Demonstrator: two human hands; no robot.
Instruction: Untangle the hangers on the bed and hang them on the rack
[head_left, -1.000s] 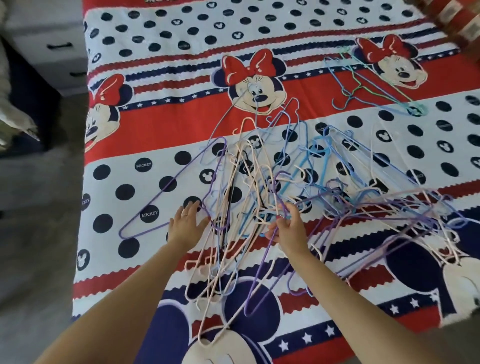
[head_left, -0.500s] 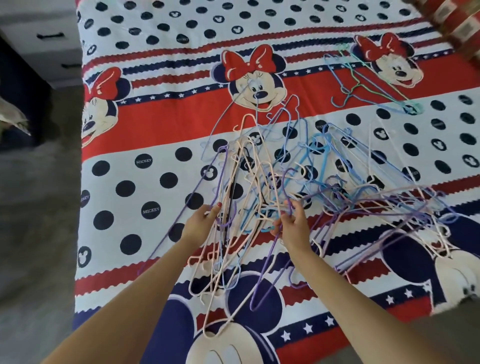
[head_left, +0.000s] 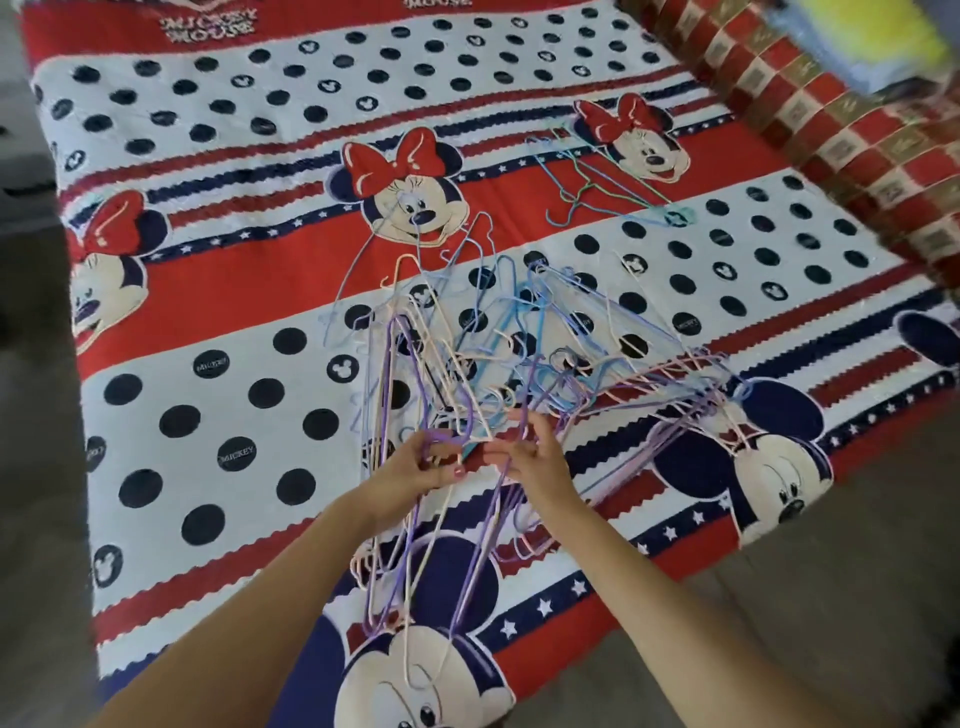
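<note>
Two bare hands meet over a bed: the left hand (head_left: 410, 470) is curled tight around a loop of purple wire, while the right hand (head_left: 535, 457), just beside it, pinches neighbouring strands between thumb and fingertips — both gripping the near edge of the tangle of hangers (head_left: 498, 364). From the hands the knot of thin purple, cream, pink and blue wire hangers fans outward, some hanging down toward the wrists over the cartoon-mouse bedspread (head_left: 208, 415), most sprawling beyond and to the right of the fingers. Farther off, well apart from the heap and past the right hand, a few blue and green hangers (head_left: 597, 192) lie loose on a red stripe. No rack is in view, and no hanger appears to be hung — by the look of it the untangling has barely begun, with nearly the whole pile left to separate and carry off.
</note>
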